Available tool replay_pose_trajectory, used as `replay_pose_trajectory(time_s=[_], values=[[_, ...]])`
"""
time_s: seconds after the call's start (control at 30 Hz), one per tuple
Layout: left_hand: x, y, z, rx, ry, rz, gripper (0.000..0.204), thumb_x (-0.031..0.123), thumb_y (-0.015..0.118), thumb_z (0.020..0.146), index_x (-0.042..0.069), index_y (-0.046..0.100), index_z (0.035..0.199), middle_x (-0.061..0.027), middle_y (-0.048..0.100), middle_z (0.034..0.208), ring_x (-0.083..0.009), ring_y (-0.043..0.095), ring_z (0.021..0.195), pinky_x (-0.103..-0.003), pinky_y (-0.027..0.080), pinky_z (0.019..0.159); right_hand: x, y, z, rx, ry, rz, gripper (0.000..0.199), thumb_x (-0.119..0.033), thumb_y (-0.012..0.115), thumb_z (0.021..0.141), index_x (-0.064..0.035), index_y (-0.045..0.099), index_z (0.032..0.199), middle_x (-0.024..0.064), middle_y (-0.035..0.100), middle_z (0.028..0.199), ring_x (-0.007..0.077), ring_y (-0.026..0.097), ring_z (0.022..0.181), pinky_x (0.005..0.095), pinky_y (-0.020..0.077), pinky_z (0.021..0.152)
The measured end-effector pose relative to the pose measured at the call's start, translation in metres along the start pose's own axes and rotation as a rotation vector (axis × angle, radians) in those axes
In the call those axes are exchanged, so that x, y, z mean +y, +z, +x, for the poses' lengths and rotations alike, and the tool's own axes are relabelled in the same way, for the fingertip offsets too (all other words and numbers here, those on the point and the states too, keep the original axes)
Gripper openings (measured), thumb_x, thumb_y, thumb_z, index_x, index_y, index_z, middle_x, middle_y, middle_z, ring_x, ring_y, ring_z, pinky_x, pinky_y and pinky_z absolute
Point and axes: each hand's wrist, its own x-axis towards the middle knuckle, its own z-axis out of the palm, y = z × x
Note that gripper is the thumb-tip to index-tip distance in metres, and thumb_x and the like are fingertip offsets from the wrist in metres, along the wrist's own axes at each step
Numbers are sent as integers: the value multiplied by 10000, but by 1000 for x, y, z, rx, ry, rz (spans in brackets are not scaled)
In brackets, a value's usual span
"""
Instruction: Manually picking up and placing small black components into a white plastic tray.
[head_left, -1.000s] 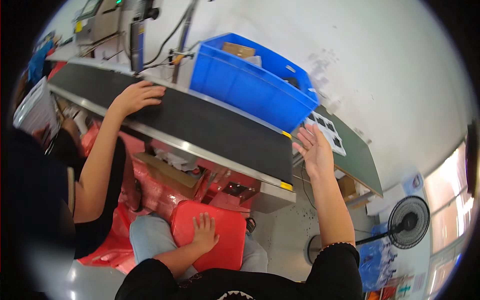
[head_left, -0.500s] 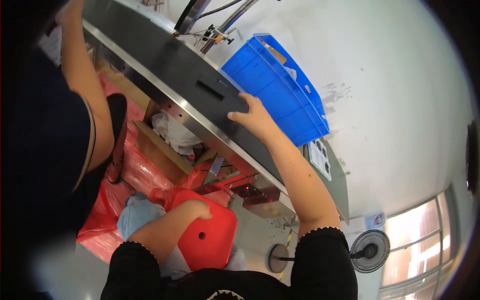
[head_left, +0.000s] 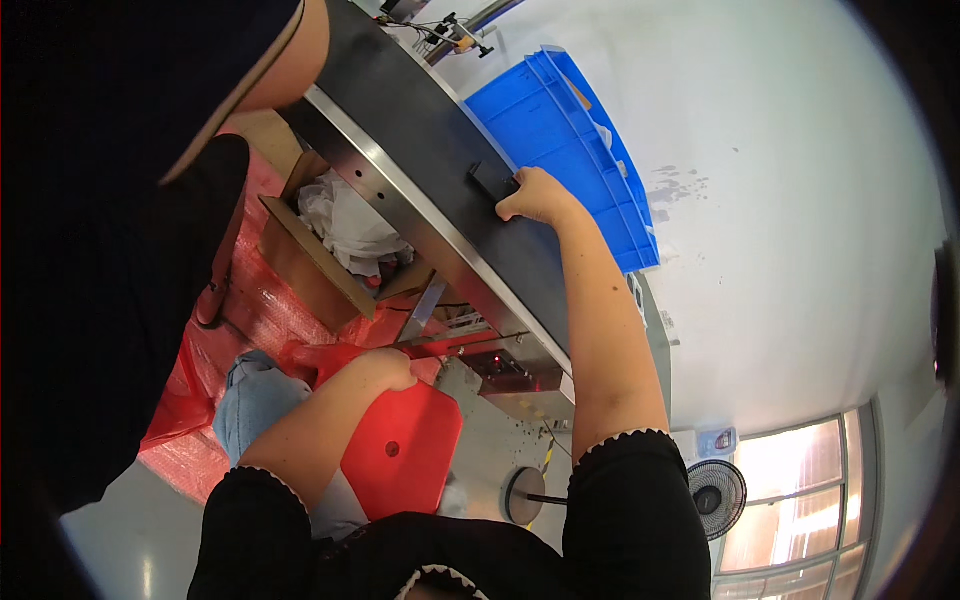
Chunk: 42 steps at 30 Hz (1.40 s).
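My right hand (head_left: 541, 196) reaches over a dark conveyor belt (head_left: 430, 130) with a metal edge. Its thumb and fingers close on the near end of a flat, black rectangular piece (head_left: 488, 180), whose exact kind I cannot make out. Lower down, my left hand (head_left: 392, 371) is at the far edge of a red plastic stool (head_left: 405, 455) with a hole in its seat. Those fingers curl over the rim, their tips mostly hidden.
A blue crate (head_left: 565, 150) stands along the belt's far side. Below the belt sits a cardboard box (head_left: 300, 265) with white wrapping. At the left, a person in dark clothes (head_left: 110, 250) stands close. A fan (head_left: 716, 498) is at the right.
My right hand went from spread fingers over the belt to a grip on the black piece. My left hand stays at the stool. The neighbouring person's arm has shifted right in view.
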Motion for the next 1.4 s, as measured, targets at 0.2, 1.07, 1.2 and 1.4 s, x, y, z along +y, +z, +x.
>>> replay_pose_trajectory(time_s=[0.2, 1.07, 1.2, 1.4], values=[[19, -34, -7, -150, 147, -146, 522, 423, 487, 815, -50, 591, 1010, -206, 598, 1019, -260, 584, 963, -353, 448, 831, 28, 18, -40, 279, -68, -178, 512, -220, 675, 496, 68, 559, 903, 206, 542, 940, 349, 576, 845, 372, 488, 745], [23, -53, -35, -459, 730, -1733, 776, 535, 611, 736, 11, 370, 1254, -104, 524, 1152, -203, 527, 1063, -369, 447, 889, -50, 91, -209, 225, -340, 288, 627, -143, 674, 573, 48, 448, 1125, 179, 488, 1013, 348, 495, 961, 403, 405, 820], [26, -53, -41, -482, 783, -1695, 666, 546, 529, 792, 66, 398, 1235, -150, 524, 1168, -261, 533, 1071, -392, 442, 892, -59, 72, -217, 157, -263, 276, 620, -161, 719, 553, 35, 489, 1094, 166, 509, 1044, 325, 539, 949, 349, 457, 786], [25, -63, -44, -786, 1164, -1608, 921, 741, 334, 723, 65, 268, 1346, -210, 430, 1258, -301, 443, 1168, -442, 354, 973, -69, 29, -216, 103, -402, 532, 663, -145, 747, 528, 15, 502, 1123, 109, 543, 990, 214, 547, 916, 323, 435, 817]])
